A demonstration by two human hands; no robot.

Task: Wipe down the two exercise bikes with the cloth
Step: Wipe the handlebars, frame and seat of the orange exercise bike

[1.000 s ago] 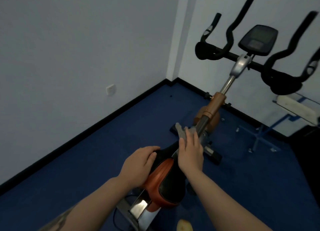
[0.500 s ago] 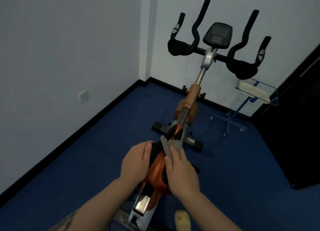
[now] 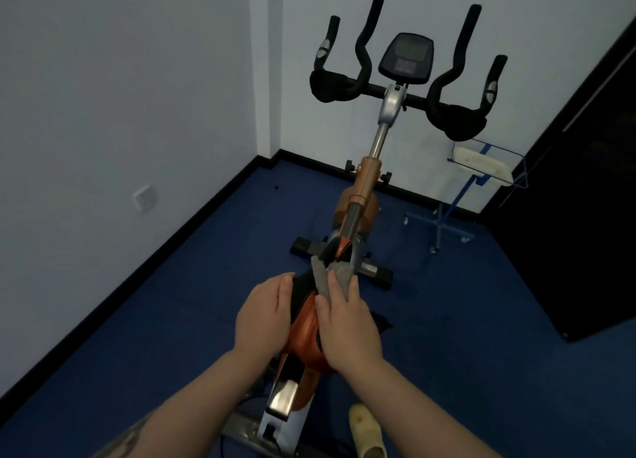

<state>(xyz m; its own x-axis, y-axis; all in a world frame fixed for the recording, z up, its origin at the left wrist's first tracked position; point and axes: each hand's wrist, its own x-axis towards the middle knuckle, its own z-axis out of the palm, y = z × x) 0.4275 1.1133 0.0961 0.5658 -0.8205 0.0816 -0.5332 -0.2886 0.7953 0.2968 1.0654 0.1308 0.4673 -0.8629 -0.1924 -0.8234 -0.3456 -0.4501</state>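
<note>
One exercise bike (image 3: 367, 185) with an orange frame stands in front of me, its black handlebars (image 3: 457, 117) and console (image 3: 406, 58) toward the corner. Its orange and black saddle (image 3: 306, 330) is right below me. My left hand (image 3: 263, 314) rests on the saddle's left side with straight fingers. My right hand (image 3: 347, 323) presses a grey cloth (image 3: 332, 275) flat on the saddle's right side and nose. Only one bike is in view.
White walls meet in a corner behind the bike, with a socket (image 3: 144, 197) low on the left wall. A blue wheeled stand with a tray (image 3: 481, 163) is at the right. A dark door or cabinet (image 3: 578, 216) fills the far right. A yellow slipper (image 3: 366, 430) is near the bottom.
My view has swung so the bike sits more centred and upright. My right hand with the cloth has slid back along the saddle from its nose. The left hand has stayed on the saddle.
</note>
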